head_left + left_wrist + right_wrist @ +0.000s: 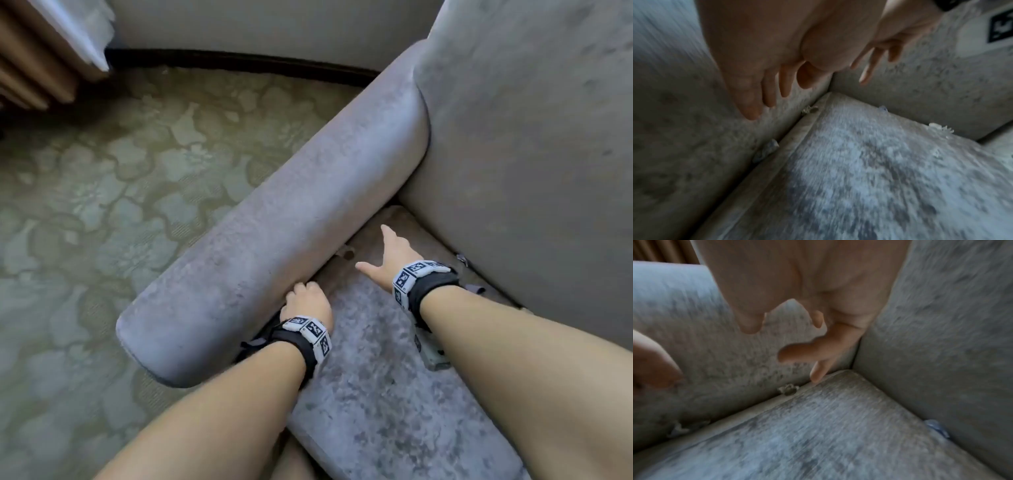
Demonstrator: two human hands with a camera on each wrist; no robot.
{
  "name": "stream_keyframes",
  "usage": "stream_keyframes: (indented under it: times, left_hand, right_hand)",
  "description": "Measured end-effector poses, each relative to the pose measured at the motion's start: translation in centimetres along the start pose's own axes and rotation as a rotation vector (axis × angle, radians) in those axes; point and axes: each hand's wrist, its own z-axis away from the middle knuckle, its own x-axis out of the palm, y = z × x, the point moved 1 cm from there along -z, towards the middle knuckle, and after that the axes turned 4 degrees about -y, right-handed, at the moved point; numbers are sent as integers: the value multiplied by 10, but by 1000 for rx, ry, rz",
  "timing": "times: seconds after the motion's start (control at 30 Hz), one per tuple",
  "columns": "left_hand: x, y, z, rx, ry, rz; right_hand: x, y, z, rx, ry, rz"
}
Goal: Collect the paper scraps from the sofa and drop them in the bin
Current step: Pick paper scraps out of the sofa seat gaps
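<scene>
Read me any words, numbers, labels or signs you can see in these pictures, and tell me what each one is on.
No readable words, numbers or brand names in any view.
Left wristband: black-and-white square marker patterns, not text.
Right wristband: the same kind of marker patterns, not text.
Marker block at the right edge of the left wrist view: one black square pattern, blurred, no letters.
Sofa and paper scraps: no print visible.
</scene>
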Motion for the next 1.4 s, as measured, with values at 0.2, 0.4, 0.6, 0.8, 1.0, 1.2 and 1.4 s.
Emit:
stream_keyframes:
  times: [0.2, 0.4, 0.6, 0.8, 1.0, 1.2, 1.4]
  left_hand:
    - [55, 2, -57, -4, 66, -77]
    - [89, -13, -90, 80, 70, -263]
    - [92, -28, -106, 148, 53, -614]
    - [90, -28, -113, 148, 2, -862]
    - [79, -14, -102, 119, -21, -941]
    - [56, 41, -88, 184, 12, -974]
    - [43, 156, -75, 342, -65, -768]
  right_hand:
    - [54, -17, -69, -1, -2, 38]
    - [94, -18, -127, 23, 51, 135]
    - [116, -24, -148, 2, 84, 298]
    - [103, -11, -151, -75, 38, 142]
    - [79, 30, -132, -97, 64, -198]
    - [56, 122, -92, 140, 111, -225]
    - [40, 215, -35, 440, 137, -484]
